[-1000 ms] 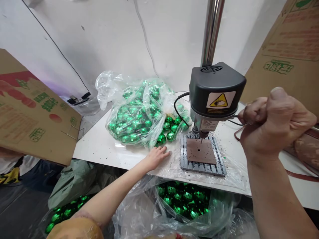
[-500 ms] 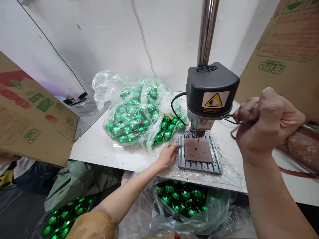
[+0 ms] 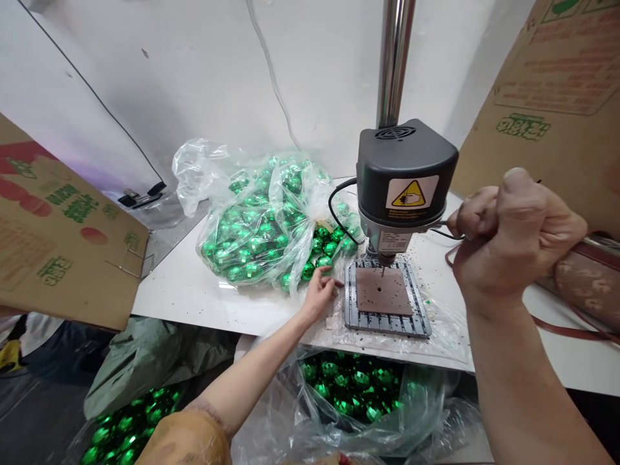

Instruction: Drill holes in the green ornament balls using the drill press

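Observation:
My left hand reaches over the table at the mouth of a clear plastic bag of shiny green faceted balls. Its fingers are apart, the tips at or just short of a loose green ball; contact is unclear. My right hand is a fist with the thumb on top, wrapped round the drill press lever, mostly hidden by the fingers. Left of that fist stands the black drill press head. Its bit hangs above a brown board with a hole, on a slotted metal base.
Below the table edge, another plastic bag holds green balls, with more balls at lower left. Cardboard boxes stand at left and right. The steel column rises behind the drill. Dark shavings lie around the base.
My left hand has moved from beside the metal base up and left to the loose balls, its fingers spreading. My right hand stays on the lever. The view has shifted slightly.

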`<state>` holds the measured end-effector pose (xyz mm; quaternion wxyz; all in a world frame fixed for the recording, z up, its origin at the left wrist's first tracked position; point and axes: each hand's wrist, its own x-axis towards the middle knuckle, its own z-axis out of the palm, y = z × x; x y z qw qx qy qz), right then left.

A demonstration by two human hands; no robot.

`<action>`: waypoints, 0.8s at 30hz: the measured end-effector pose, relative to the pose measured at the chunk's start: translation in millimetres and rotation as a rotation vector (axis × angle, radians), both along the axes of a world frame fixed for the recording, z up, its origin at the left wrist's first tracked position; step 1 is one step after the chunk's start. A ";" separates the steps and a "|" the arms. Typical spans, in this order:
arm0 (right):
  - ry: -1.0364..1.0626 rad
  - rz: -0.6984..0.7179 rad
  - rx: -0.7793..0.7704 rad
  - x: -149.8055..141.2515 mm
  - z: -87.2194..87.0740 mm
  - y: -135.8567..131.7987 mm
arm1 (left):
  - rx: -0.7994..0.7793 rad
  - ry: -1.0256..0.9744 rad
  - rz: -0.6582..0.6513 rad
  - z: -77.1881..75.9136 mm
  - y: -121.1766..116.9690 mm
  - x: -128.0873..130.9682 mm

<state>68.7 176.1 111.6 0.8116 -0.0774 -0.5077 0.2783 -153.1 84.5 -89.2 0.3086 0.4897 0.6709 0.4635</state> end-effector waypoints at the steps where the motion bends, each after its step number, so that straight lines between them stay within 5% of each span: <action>1: 0.001 0.003 0.000 0.2 -0.3 0.3 | -0.018 -0.094 0.040 -1.6 -0.6 -0.3; 4: -0.002 -0.001 0.001 0.2 -1.0 1.1 | -0.115 -0.264 0.063 0.7 -2.9 -3.4; 8: 0.003 -0.029 0.004 -1.1 -1.6 1.7 | -0.377 -0.206 -0.033 11.5 -3.5 -1.7; 10: 0.011 -0.039 0.008 -1.3 -2.0 2.0 | -0.354 0.007 0.017 17.1 -3.3 1.7; 14: -0.001 -0.021 0.009 -1.1 -2.8 3.1 | -0.090 0.764 0.188 29.1 -0.8 2.6; 18: 0.030 -0.022 0.033 -2.5 -2.1 3.4 | -0.109 1.170 0.040 39.5 11.7 -9.7; 21: 0.035 -0.010 0.027 -3.5 -1.6 2.6 | -0.170 1.140 -0.057 46.1 21.3 -20.1; 24: 0.024 0.001 0.018 -3.0 -2.1 2.3 | 0.030 0.860 0.098 57.7 22.6 -22.0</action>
